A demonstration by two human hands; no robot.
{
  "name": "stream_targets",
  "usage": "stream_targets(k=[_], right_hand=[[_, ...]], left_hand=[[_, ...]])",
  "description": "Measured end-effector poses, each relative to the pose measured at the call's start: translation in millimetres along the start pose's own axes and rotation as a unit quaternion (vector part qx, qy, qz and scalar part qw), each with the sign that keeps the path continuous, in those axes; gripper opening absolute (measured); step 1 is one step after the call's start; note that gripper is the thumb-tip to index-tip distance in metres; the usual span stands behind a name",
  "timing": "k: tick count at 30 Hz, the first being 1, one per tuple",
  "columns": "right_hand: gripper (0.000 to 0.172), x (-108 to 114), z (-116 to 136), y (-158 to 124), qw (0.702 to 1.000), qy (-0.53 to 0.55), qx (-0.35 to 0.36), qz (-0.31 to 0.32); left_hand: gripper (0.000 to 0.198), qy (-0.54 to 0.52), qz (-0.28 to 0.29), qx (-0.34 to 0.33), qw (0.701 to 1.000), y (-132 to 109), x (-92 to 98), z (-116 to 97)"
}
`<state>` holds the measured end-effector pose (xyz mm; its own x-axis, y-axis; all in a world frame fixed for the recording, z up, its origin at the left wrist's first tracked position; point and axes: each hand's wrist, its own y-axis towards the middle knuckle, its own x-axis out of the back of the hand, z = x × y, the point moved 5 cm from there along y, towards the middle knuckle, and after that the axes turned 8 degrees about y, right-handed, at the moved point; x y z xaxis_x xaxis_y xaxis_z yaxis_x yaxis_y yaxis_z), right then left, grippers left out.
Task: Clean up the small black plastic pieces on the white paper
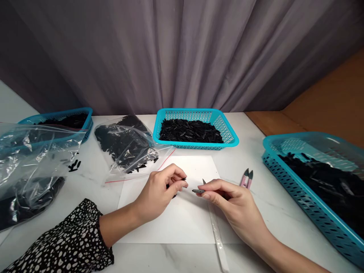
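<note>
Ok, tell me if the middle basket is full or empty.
Partly filled: the basket holds black pieces, back wall showing above them.

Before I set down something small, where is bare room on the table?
Bare room: the near part of the white paper sheet, between the left forearm and the long pale tool; the white marbled tabletop between the pink-handled snips and the rightmost blue plastic basket. Crowded: the left side, with clear plastic bags, and around the left hand and right hand.
</note>
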<state>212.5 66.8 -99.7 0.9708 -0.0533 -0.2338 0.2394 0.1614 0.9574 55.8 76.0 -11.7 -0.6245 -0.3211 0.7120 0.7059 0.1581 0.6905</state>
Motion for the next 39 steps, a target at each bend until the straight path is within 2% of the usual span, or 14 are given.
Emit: stream_targets(k=[2,4,10,12,14,17,20,22,24,26,29,32,35,39], right_hand=[[0.016,0.4,1.2,0.4,1.000,-0.002,0.010,0.000],[0.014,0.0,2.0,0.8,1.000,0.013,0.019,0.005],[0.015,0.2,-0.1,1.0,0.999,-0.002,0.037,0.015],[0.016,-0.4,-0.3,0.9,0.998,-0.016,0.053,0.020],[0.021,-0.5,-3.7,1.6,0.999,0.000,0.028,0.018],[0.032,0.4,-12.2,3.1,0.992,0.112,-0.065,0.004],[0.025,-1.2,-15.2,4.1,0.950,0.284,-0.131,0.012],[0.026,-1.9,-15.0,4.9,0.927,0.344,-0.149,0.023],[0.041,-1.5,-17.3,4.9,0.932,0.323,-0.165,0.025],[0.050,-0.6,-20.8,4.2,0.956,0.236,-0.173,0.025],[0.039,-0.2,-15.6,4.2,0.995,0.043,-0.081,0.044],[0.035,-3.1,-6.2,2.4,0.994,-0.089,0.027,0.059],[0.037,-4.4,-4.2,1.3,0.991,-0.111,0.047,0.055],[0.034,-5.7,-5.9,0.9,0.993,-0.089,0.036,0.062]], left_hand=[[0.024,-0.119,0.045,0.061,0.990,-2.4,-7.0,0.8],[0.026,-0.194,0.075,0.084,0.974,-3.7,-12.8,-1.2],[0.022,-0.312,0.107,0.103,0.938,-5.0,-19.0,-5.6],[0.028,-0.340,0.107,0.113,0.928,-6.0,-19.7,-4.4],[0.040,-0.360,0.109,0.126,0.918,-6.6,-20.6,-2.9],[0.045,-0.365,0.100,0.161,0.912,-5.9,-21.3,-0.7],[0.045,-0.345,0.083,0.213,0.910,-5.5,-21.7,2.1],[0.049,-0.328,0.087,0.216,0.915,-5.9,-22.8,2.0],[0.051,-0.301,0.098,0.194,0.928,-7.1,-23.8,1.1],[0.052,-0.262,0.104,0.167,0.945,-9.3,-24.4,0.8],[0.054,-0.201,0.109,0.121,0.966,-12.8,-24.7,0.3],[0.056,-0.155,0.108,0.080,0.979,-14.1,-24.3,-0.5],[0.058,-0.137,0.106,0.063,0.983,-14.7,-23.7,-1.1],[0.067,-0.130,0.111,0.044,0.984,-17.4,-23.0,-4.8]])
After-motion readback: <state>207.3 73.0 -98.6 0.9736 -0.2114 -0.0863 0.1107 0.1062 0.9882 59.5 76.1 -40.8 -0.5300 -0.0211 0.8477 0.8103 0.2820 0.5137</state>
